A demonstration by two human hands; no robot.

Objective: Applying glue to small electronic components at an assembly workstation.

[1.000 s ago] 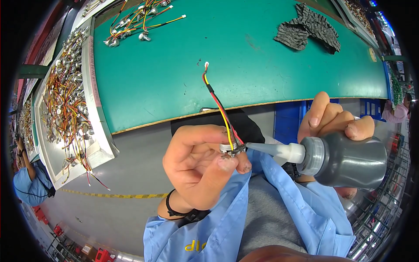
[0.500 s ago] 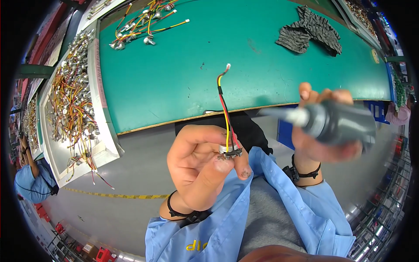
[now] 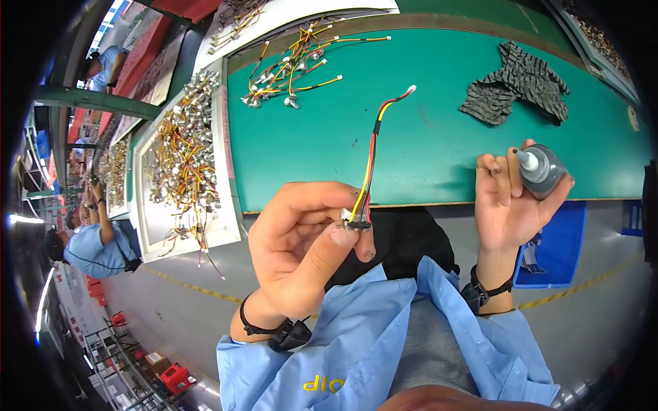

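Pinched between the thumb and fingers of my left hand (image 3: 291, 257) is a wired potentiometer (image 3: 358, 225), a small silver part with black matter along its edge. Its red, yellow and black wires (image 3: 373, 147) rise up over the table edge to a white plug. My right hand (image 3: 507, 212) is palm up at the right, gripping a dark grey squeeze bottle (image 3: 545, 175) between thumb and fingers. The bottle's pale nozzle has a dark tip and points up and left, apart from the potentiometer. Dark smudges mark my left fingertips.
The green table (image 3: 411, 164) carries a pile of wired potentiometers (image 3: 291, 72) and a crumpled grey striped cloth (image 3: 517, 85). A white tray (image 3: 229, 157) heaped with similar parts stands left. A blue bin (image 3: 565, 253) sits below the table at right. Another person (image 3: 103, 246) works far left.
My right hand has drawn the bottle away to the right and turned its nozzle upward. The view has swung left. My left hand still holds the potentiometer in much the same pose.
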